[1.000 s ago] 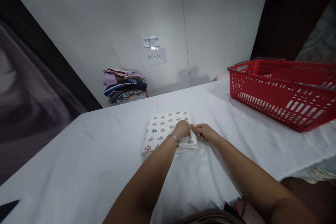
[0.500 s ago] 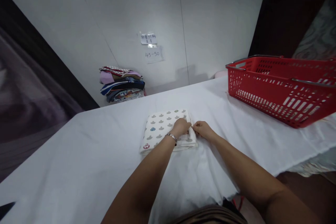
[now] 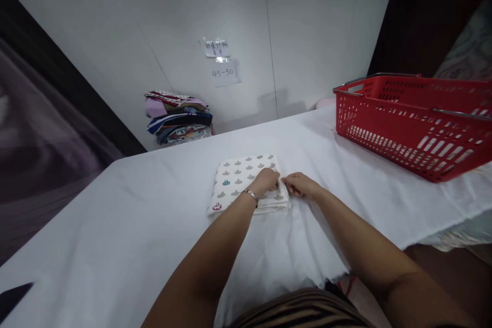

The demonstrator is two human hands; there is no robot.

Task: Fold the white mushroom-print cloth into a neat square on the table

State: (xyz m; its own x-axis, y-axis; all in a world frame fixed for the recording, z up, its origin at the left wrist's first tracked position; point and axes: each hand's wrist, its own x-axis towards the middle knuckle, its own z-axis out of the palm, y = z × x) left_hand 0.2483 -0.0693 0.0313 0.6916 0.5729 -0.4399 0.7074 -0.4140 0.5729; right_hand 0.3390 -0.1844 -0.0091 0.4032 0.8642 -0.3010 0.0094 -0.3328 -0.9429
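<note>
A folded white cloth [image 3: 238, 174] printed with grey, blue and red mushroom-like shapes lies flat on the white-covered table. My left hand [image 3: 266, 181], with a silver bracelet at the wrist, rests over the cloth's right part, its fingers pinched on the cloth near the right edge. Just beside it, my right hand [image 3: 302, 185] is closed in a pinch at that same right edge, gripping the fabric there. The fingertips of both hands are close together, and the exact bit of cloth between them is partly hidden.
A red plastic basket [image 3: 407, 128] with metal handles stands on the table at the right. A stack of folded clothes [image 3: 179, 118] sits beyond the table's far edge, against the wall. Two paper signs [image 3: 225, 73] are taped to the wall. The white tablecloth [image 3: 126, 215] has wrinkles.
The view has tilted slightly, so the scene sits a little higher. Both hands stay at the cloth's right edge, with only small finger movement.
</note>
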